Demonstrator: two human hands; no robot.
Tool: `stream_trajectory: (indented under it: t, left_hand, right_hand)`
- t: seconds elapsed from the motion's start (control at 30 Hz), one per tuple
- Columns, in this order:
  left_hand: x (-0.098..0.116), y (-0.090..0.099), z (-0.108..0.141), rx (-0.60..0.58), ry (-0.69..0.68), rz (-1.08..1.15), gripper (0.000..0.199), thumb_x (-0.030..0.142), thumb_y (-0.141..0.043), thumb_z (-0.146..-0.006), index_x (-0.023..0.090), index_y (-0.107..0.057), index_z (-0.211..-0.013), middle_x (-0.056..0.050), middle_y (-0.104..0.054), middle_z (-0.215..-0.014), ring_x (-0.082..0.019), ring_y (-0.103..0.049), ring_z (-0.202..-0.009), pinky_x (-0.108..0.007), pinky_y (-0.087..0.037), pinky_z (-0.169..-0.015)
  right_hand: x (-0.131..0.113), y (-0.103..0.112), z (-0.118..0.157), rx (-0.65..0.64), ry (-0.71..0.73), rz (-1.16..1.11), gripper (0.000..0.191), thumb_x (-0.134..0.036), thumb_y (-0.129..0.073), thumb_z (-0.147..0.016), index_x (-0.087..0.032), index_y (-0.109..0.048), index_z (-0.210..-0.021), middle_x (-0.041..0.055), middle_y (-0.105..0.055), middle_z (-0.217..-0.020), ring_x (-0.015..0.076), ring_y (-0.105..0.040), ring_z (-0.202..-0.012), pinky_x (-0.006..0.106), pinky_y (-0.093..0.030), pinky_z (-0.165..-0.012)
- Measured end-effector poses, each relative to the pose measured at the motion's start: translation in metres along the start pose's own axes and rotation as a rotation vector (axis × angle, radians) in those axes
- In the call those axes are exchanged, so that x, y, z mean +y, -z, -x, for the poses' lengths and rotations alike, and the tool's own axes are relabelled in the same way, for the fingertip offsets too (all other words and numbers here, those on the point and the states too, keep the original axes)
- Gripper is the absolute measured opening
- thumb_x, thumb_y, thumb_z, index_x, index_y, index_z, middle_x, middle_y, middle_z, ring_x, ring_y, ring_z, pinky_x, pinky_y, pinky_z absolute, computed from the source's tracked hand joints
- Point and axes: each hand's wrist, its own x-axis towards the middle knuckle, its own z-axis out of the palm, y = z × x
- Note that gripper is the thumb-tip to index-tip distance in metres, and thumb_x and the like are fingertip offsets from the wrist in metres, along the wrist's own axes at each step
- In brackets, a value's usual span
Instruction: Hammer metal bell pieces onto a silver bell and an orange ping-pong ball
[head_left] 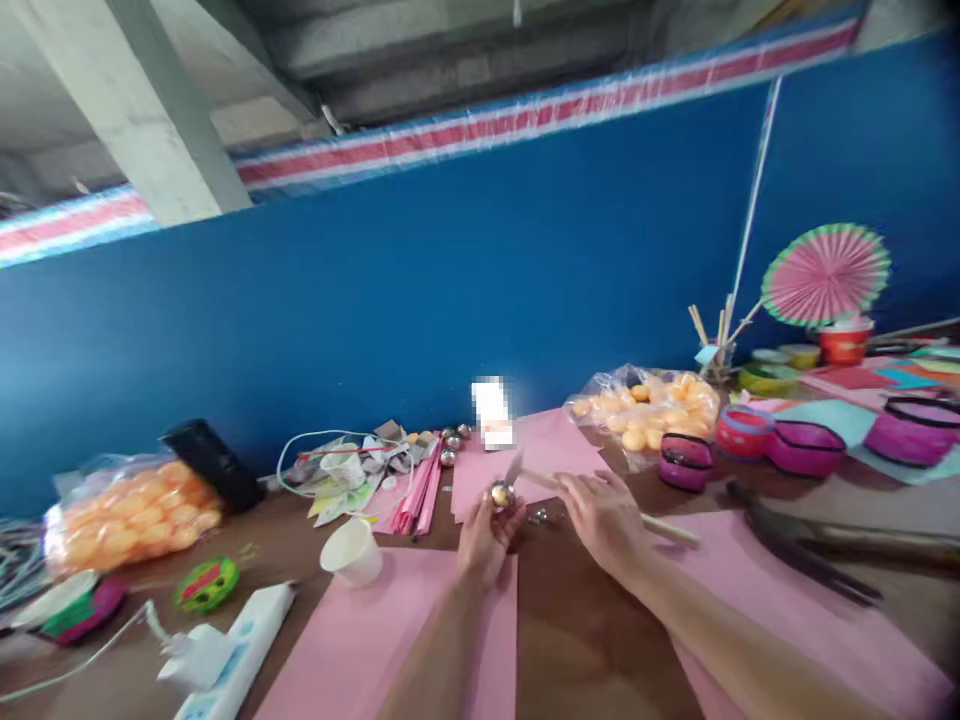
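My left hand (pixel 486 542) is closed around a small shiny metal ball (pixel 502 494), which shows a pale yellowish spot on its near side. In my right hand (pixel 606 512) lies a thin wooden stick (pixel 670 529). One end of it reaches toward the ball, and the other sticks out past the wrist. A blurred grey, blade-like piece (pixel 514 467) stands just above the ball; whether it joins the stick I cannot tell. Small shiny metal bits (pixel 541 516) lie on the table between my hands. Several metal balls (pixel 450 445) sit farther back.
Pink sheets (pixel 405 620) cover parts of the brown table. A white cup (pixel 352 552) and a power strip (pixel 247 640) stand left. A bag of orange balls (pixel 135 515) lies far left, another bag (pixel 649 405) back right. A dark-headed hammer-like tool (pixel 810 545) rests right, near purple pouches (pixel 806 447).
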Motion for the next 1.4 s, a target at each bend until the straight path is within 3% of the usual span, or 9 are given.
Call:
stream_trajectory:
  t: [0.23, 0.4, 0.63, 0.73, 0.97, 1.13, 1.4]
  left_hand:
    - [-0.0001, 0.0021, -0.0016, 0.021, 0.000, -0.034, 0.026, 0.033, -0.059, -0.074, 0.014, -0.058, -0.093, -0.006, -0.065, -0.080, -0.016, -0.064, -0.073, -0.031, -0.051, -0.071]
    - [0.0008, 0.0019, -0.0018, 0.018, -0.028, -0.049, 0.022, 0.030, -0.061, -0.073, 0.014, -0.060, -0.087, -0.006, -0.065, -0.082, -0.010, -0.062, -0.069, -0.023, -0.050, -0.066]
    - [0.0032, -0.0014, -0.0006, 0.005, -0.017, -0.015, 0.018, 0.026, -0.061, -0.073, 0.011, -0.060, -0.083, -0.007, -0.066, -0.080, -0.014, -0.063, -0.074, -0.026, -0.051, -0.074]
    - [0.0046, -0.0016, 0.0011, 0.000, -0.015, -0.001, 0.021, 0.024, -0.060, -0.075, 0.014, -0.059, -0.093, -0.007, -0.066, -0.084, -0.015, -0.063, -0.077, -0.027, -0.051, -0.074]
    - [0.0054, -0.0015, 0.0019, 0.047, 0.036, -0.017, 0.019, 0.028, -0.058, -0.076, 0.013, -0.059, -0.087, -0.007, -0.066, -0.078, -0.014, -0.064, -0.067, -0.025, -0.053, -0.063]
    - [0.0058, -0.0007, 0.0003, 0.045, 0.028, 0.009, 0.017, 0.026, -0.056, -0.078, 0.011, -0.059, -0.086, -0.009, -0.066, -0.077, -0.012, -0.063, -0.066, -0.023, -0.052, -0.065]
    - [0.0049, 0.0026, -0.0002, 0.009, 0.042, -0.013, 0.019, 0.026, -0.053, -0.079, 0.009, -0.061, -0.085, -0.011, -0.067, -0.081, -0.009, -0.061, -0.063, -0.020, -0.051, -0.062]
  right_hand:
    - [-0.0017, 0.0042, -0.0044, 0.081, -0.005, -0.009, 0.021, -0.023, -0.039, -0.088, -0.019, -0.058, -0.096, 0.0036, -0.066, -0.079, 0.0140, -0.059, -0.075, 0.030, -0.029, -0.088]
    - [-0.0011, 0.0035, -0.0035, 0.031, 0.016, -0.024, 0.020, -0.024, -0.039, -0.088, -0.020, -0.058, -0.094, 0.0031, -0.066, -0.077, 0.0139, -0.059, -0.074, 0.030, -0.029, -0.087]
    - [-0.0003, 0.0039, -0.0037, 0.038, -0.011, -0.026, 0.020, -0.024, -0.039, -0.088, -0.020, -0.057, -0.095, 0.0031, -0.066, -0.081, 0.0140, -0.059, -0.076, 0.031, -0.029, -0.088]
    - [-0.0015, 0.0034, -0.0034, 0.027, 0.002, -0.027, 0.020, -0.025, -0.039, -0.088, -0.021, -0.057, -0.096, 0.0026, -0.066, -0.079, 0.0140, -0.059, -0.075, 0.031, -0.029, -0.087]
    - [-0.0030, 0.0047, -0.0029, 0.050, 0.020, -0.046, 0.020, -0.024, -0.040, -0.088, -0.020, -0.058, -0.096, 0.0031, -0.066, -0.079, 0.0137, -0.059, -0.074, 0.031, -0.030, -0.087]
    - [-0.0031, 0.0055, -0.0036, 0.104, 0.020, -0.030, 0.021, -0.023, -0.039, -0.088, -0.019, -0.058, -0.096, 0.0040, -0.066, -0.080, 0.0136, -0.059, -0.076, 0.030, -0.030, -0.087]
    - [-0.0031, 0.0049, -0.0032, 0.063, 0.022, -0.057, 0.020, -0.024, -0.039, -0.088, -0.020, -0.058, -0.097, 0.0039, -0.066, -0.080, 0.0142, -0.059, -0.075, 0.031, -0.029, -0.088]
